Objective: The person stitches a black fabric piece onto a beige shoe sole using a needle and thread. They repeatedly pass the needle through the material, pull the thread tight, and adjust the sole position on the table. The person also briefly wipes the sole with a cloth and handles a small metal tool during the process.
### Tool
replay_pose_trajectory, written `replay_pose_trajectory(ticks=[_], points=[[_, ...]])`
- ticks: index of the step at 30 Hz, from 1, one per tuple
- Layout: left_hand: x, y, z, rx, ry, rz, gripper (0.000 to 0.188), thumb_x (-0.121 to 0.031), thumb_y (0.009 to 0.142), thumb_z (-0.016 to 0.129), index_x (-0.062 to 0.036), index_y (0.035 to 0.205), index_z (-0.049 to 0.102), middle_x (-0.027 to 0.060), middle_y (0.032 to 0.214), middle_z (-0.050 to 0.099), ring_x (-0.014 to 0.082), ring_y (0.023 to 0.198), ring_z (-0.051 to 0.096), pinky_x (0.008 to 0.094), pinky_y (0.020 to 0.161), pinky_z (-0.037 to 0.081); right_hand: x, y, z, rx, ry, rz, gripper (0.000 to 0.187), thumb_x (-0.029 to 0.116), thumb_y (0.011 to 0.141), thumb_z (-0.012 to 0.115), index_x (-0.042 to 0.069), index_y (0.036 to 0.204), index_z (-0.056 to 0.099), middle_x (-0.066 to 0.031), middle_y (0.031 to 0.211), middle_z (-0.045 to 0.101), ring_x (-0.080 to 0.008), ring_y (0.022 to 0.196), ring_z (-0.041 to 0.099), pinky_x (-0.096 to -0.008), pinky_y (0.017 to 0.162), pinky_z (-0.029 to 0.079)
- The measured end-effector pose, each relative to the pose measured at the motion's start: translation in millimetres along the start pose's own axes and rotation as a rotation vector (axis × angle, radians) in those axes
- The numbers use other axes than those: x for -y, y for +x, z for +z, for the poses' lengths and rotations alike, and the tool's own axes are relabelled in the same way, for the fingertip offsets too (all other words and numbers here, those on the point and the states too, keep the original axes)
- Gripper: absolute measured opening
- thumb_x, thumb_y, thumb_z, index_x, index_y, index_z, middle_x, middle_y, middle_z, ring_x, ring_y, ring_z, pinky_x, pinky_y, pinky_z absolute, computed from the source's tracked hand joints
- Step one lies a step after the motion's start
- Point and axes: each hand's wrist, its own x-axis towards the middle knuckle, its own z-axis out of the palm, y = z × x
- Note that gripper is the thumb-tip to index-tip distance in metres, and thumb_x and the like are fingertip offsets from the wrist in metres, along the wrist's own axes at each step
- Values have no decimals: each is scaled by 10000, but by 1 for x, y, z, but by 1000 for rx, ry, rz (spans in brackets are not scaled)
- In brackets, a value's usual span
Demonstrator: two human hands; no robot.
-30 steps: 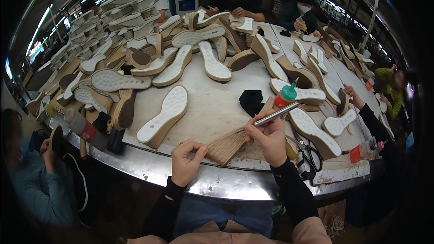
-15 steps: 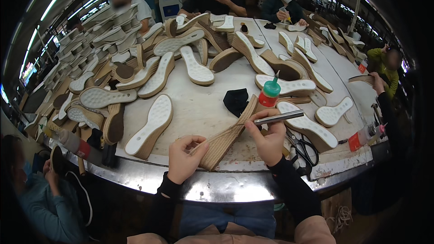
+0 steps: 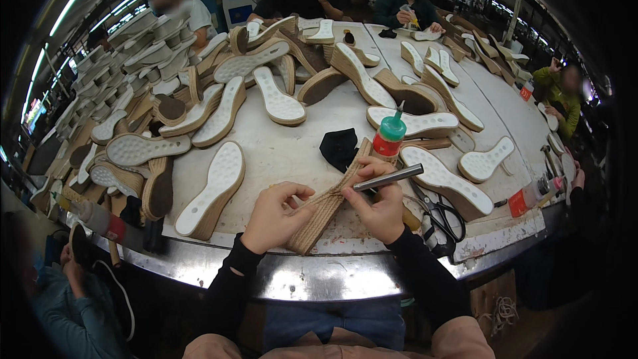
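Observation:
In front of me a wedge shoe sole stands tilted near the table's front edge, its side covered in braided tan jute. My left hand is closed at the sole's upper edge, pinching a jute braid there. My right hand grips a slim silver metal tool, which points up to the right. Its thumb and fingertips also press on the braid by the sole. The tool's other end is hidden in the fingers. Behind the sole stand a red bottle with a green nozzle cap and a black cloth piece.
A white-topped wedge lies left of my hands, with many more heaped beyond. Black-handled scissors lie at my right, near another glue bottle. The table's metal edge runs before me. Several people work around the table.
My left hand has moved up along the sole, closer to my right hand. The right hand and metal tool have shifted slightly left and down. The view has shifted a little.

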Motion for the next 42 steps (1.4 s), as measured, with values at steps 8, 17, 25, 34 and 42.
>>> replay_pose_trajectory(ticks=[8, 17, 25, 34, 42], points=[[8, 22, -1, 322, -211, -140, 314, -96, 726, 728, -9, 1024, 681, 50, 860, 672, 89, 718, 589, 240, 665, 480, 0, -3, 1, 149, -142, -67, 365, 21, 726, 758, 46, 981, 499, -117, 1025, 580, -270, 1140, 512, -394, 973, 377], [13, 24, 4, 346, -458, -175, 262, 11, 746, 683, 17, 1007, 669, 39, 906, 665, 73, 751, 593, 218, 697, 480, 6, 0, 0, 171, -184, -52, 263, 47, 714, 765, 58, 883, 565, -132, 1084, 578, -255, 1101, 507, -383, 968, 371], [8, 24, 0, 348, -339, -181, 249, 11, 754, 670, 31, 1002, 673, 47, 962, 656, 85, 827, 592, 223, 743, 459, 1, -6, 9, 114, -116, 17, 295, 33, 729, 756, 47, 941, 551, -153, 1167, 524, -232, 1107, 492, -369, 981, 364], [11, 23, 3, 314, -406, -164, 215, 3, 835, 566, 54, 1027, 649, 72, 998, 649, 116, 930, 592, 245, 837, 451, 3, -3, 6, 141, 91, 121, 323, 2, 759, 728, 41, 975, 491, -106, 1021, 594, -224, 1181, 468, -376, 997, 358], [17, 24, 3, 361, -521, -258, 202, -21, 874, 563, 51, 1048, 635, 61, 1007, 648, 100, 939, 583, 249, 855, 451, 6, -3, 6, 166, -135, 27, 304, 28, 760, 734, 47, 953, 499, -101, 1021, 593, -234, 1169, 474, -382, 987, 353]])
